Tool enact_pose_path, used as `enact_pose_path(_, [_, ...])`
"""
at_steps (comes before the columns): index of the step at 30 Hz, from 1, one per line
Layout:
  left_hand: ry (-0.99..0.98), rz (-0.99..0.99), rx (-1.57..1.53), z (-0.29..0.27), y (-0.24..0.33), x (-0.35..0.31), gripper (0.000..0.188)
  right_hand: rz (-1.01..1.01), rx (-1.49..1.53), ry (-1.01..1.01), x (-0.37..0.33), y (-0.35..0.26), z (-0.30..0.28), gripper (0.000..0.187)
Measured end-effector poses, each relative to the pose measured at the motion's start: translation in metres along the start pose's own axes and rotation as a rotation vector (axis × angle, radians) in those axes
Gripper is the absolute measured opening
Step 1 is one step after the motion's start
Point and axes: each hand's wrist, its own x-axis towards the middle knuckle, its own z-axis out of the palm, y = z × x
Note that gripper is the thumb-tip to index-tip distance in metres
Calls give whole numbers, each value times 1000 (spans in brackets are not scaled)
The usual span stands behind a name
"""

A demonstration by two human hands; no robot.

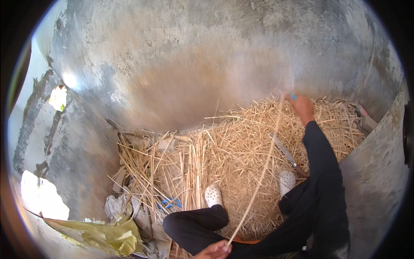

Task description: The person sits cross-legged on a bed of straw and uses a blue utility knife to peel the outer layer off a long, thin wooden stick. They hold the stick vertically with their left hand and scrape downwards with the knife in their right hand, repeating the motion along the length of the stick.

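Note:
A long, thin bamboo strip [258, 183] slants from my lap up toward the wall. At its near end my left hand [214, 250] pinches it between thumb and fingers. My right hand [303, 108], arm stretched far out, closes at the strip's far end; motion smears its fingertips. Something small and blue shows on a finger of that hand. Below my right forearm a long-bladed knife [283, 151] with a wooden handle lies on a heap of pale shavings [241, 151].
A bundle of split strips [196, 166] lies left of my left white clog [213, 195]. Blue-handled scissors [170, 203] rest among loose strips. A yellowish plastic sheet [101, 235] and a grey-white sack [116, 208] are at lower left. A concrete wall [194, 64] closes the far side.

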Motion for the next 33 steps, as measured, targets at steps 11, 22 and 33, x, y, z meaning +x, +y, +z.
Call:
enact_pose_path(11, [317, 352, 204, 1, 56, 34, 16, -184, -240, -562, -46, -15, -20, 79])
enact_pose_path(22, [227, 592, 383, 43, 91, 71, 20, -854, 328, -308, -182, -128, -85, 77])
enact_pose_path(33, [189, 641, 101, 69, 93, 57, 22, -923, 420, 30, -158, -135, -72, 74])
